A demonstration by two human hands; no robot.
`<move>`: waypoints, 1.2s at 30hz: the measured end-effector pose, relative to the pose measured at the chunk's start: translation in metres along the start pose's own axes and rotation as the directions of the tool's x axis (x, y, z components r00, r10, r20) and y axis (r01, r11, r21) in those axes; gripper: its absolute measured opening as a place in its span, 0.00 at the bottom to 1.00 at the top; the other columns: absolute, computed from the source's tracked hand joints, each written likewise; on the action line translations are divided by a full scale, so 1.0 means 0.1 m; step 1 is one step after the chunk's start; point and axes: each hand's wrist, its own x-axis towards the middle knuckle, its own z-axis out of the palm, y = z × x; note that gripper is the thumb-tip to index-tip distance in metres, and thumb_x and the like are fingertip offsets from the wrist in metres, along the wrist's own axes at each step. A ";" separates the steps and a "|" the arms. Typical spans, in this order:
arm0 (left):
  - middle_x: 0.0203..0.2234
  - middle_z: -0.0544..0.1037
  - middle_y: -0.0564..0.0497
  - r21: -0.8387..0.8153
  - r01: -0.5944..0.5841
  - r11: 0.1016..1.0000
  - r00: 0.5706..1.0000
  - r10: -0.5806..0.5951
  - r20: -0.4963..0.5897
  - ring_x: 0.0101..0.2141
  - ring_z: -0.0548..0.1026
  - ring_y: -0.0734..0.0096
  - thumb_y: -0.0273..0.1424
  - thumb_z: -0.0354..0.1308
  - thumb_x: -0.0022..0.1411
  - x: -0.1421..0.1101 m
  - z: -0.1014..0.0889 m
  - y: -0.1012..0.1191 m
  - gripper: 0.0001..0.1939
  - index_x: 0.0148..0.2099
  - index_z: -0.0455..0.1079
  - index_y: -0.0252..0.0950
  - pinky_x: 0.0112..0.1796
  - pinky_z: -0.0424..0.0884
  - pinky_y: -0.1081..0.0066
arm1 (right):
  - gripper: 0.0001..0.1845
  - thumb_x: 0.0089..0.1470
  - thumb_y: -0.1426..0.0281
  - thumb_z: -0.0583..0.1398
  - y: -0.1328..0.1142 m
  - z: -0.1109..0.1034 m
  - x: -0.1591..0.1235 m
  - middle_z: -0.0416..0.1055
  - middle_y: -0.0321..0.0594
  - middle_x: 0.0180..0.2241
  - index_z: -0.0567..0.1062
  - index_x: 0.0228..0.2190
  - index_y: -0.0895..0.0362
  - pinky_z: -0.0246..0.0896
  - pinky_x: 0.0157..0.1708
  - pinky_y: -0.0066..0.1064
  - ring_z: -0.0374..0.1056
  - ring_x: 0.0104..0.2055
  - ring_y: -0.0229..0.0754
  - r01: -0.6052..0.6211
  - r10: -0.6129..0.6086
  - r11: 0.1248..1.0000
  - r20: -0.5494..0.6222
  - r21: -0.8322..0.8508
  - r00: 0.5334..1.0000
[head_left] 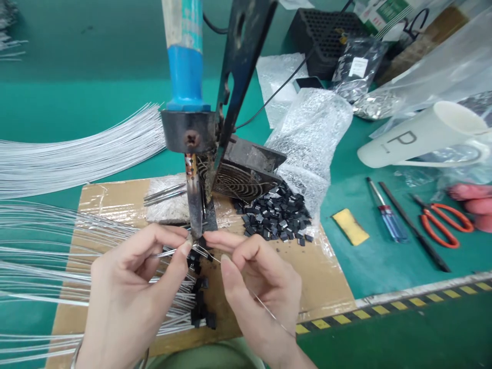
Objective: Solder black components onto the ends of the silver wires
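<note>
White wires (80, 159) take up lots of room on the left: one fat bunch lies on the green table (126, 92), and more spread out below it, their ends on a brown cardboard sheet (323, 277). Over the cardboard, I see a soldering iron (186, 77) with a blue handle, its tip pointing down. A white cup (400, 141) is off to the right. Next come the person's hands. The left hand (138, 287) pinches a white wire by its end, right near the iron's tip; I can't tell if the two touch. The right hand (265, 292) is just beside it, thumb and finger pinching a thin silver wire that slants down over the palm. A heap of little black bits (274, 212) lies past the right hand. Smaller still is a yellow pad (350, 227), near the red-handled pliers (442, 223).
</note>
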 end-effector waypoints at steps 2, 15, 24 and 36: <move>0.31 0.86 0.57 -0.016 0.000 1.000 1.000 0.000 -0.003 0.27 0.82 0.78 0.29 0.68 0.58 -0.01 0.00 0.01 0.04 0.31 0.82 0.44 0.29 0.76 0.86 | 0.12 0.64 0.78 0.66 0.00 0.00 0.00 0.87 0.42 0.51 0.73 0.31 0.51 0.78 0.54 0.36 0.85 0.53 0.47 -0.002 0.002 1.000 -0.005 0.003 1.000; 0.30 0.85 0.58 0.013 -0.006 1.000 1.000 0.006 0.007 0.27 0.81 0.80 0.29 0.68 0.58 0.01 0.00 -0.03 0.04 0.31 0.81 0.43 0.30 0.75 0.88 | 0.13 0.63 0.80 0.65 0.02 0.02 -0.01 0.87 0.38 0.51 0.74 0.31 0.51 0.76 0.55 0.31 0.84 0.53 0.43 0.003 -0.003 1.000 -0.012 0.019 1.000; 0.31 0.86 0.59 0.004 -0.027 1.000 1.000 0.027 0.012 0.28 0.83 0.80 0.29 0.69 0.58 0.00 -0.01 -0.04 0.04 0.32 0.81 0.44 0.32 0.76 0.89 | 0.13 0.61 0.81 0.66 0.04 0.04 0.00 0.87 0.35 0.50 0.74 0.31 0.51 0.76 0.54 0.27 0.85 0.52 0.40 0.051 -0.050 0.998 -0.035 0.024 0.998; 0.31 0.85 0.60 0.025 -0.044 0.999 0.999 0.043 0.017 0.28 0.80 0.82 0.29 0.68 0.60 -0.02 -0.02 -0.08 0.04 0.32 0.81 0.44 0.30 0.74 0.90 | 0.13 0.61 0.82 0.66 0.03 0.02 -0.02 0.87 0.35 0.51 0.74 0.32 0.51 0.75 0.55 0.26 0.84 0.53 0.39 0.053 -0.052 0.998 -0.016 0.036 0.999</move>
